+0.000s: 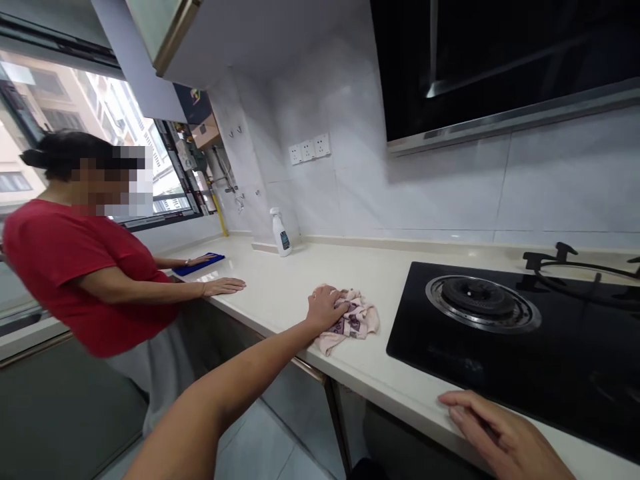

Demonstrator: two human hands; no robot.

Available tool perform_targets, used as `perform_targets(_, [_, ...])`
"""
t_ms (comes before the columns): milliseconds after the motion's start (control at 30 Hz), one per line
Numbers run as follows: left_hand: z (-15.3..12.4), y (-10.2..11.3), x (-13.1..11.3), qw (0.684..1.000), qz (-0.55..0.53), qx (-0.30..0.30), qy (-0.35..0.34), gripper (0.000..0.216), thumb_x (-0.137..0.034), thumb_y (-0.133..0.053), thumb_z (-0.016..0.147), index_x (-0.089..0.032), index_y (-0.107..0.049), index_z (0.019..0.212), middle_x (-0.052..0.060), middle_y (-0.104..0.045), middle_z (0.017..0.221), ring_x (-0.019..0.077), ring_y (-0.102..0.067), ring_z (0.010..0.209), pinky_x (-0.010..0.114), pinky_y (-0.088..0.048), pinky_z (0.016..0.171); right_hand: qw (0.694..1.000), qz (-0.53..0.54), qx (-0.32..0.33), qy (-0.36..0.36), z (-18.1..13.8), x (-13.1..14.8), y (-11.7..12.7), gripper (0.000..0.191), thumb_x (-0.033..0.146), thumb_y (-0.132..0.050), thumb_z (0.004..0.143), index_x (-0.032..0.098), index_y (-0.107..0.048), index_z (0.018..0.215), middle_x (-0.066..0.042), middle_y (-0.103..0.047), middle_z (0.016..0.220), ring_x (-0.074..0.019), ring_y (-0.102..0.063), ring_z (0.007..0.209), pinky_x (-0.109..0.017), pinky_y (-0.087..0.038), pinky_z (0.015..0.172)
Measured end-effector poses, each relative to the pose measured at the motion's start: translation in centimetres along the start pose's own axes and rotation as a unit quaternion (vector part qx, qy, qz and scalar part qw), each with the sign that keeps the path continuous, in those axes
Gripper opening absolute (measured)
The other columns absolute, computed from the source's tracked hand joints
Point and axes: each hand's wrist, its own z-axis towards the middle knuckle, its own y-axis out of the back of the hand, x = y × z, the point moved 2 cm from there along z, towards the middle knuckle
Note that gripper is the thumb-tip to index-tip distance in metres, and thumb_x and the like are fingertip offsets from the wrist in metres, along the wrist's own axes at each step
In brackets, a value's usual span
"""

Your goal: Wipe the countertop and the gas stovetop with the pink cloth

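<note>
My left hand point(324, 309) presses down on a crumpled pink cloth point(357, 319) with dark purple print, its fingers curled over the cloth's left side. The cloth lies bunched on the pale countertop point(295, 283), left of the black gas hob point(430, 347). At the lower right, my right hand point(505, 433) is beside the counter's front edge, near the hob's front. Its fingers are stretched out and hold nothing; part of the hand runs out of the frame.
A person in a red top point(95, 267) leans at the counter's far left, one hand on a blue cloth point(200, 263), the other flat on the counter. A white spray bottle point(281, 233) stands by the wall. A pan support point(590, 267) sits on the hob, under a black range hood point(500, 67).
</note>
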Motion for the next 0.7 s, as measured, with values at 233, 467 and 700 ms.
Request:
perform_targets(233, [-7.3, 2.3, 0.3, 0.999, -0.015, 0.011, -0.043, 0.03, -0.044, -0.063, 0.097, -0.033, -0.071, 0.123, 0.004, -0.06, 0.14, 0.0293, -0.048, 0.138, 0.051, -0.042, 0.109, 0.996, 0.037, 0.045, -0.064, 0.4, -0.3, 0.3, 0.058, 0.08, -0.05, 0.091, 0.04, -0.072, 0.125, 0.004, -0.073, 0.128, -0.0241, -0.067, 0.118, -0.026, -0.056, 0.082])
perform_targets(467, [-9.8, 4.2, 0.9, 0.997, -0.015, 0.048, -0.065, 0.027, -0.041, -0.065, 0.094, -0.032, -0.071, 0.119, 0.006, -0.061, 0.139, 0.0303, -0.049, 0.136, 0.05, -0.045, 0.106, 0.996, 0.05, 0.052, -0.052, 0.0, 0.0, 0.4, 0.051, 0.074, -0.052, 0.093, 0.037, -0.072, 0.122, 0.003, -0.074, 0.123, -0.025, -0.066, 0.116, -0.028, -0.052, 0.078])
perform_targets(700, [-10.2, 4.1, 2.0, 0.996, -0.033, 0.035, -0.078, 0.025, -0.037, -0.065, 0.091, -0.03, -0.072, 0.114, 0.005, -0.061, 0.139, 0.0304, -0.05, 0.135, 0.049, -0.043, 0.107, 0.995, 0.068, 0.047, -0.051, -0.1, 0.1, 0.1, 0.054, 0.076, -0.052, 0.092, 0.037, -0.072, 0.124, 0.001, -0.074, 0.121, -0.0254, -0.067, 0.113, -0.028, -0.054, 0.081])
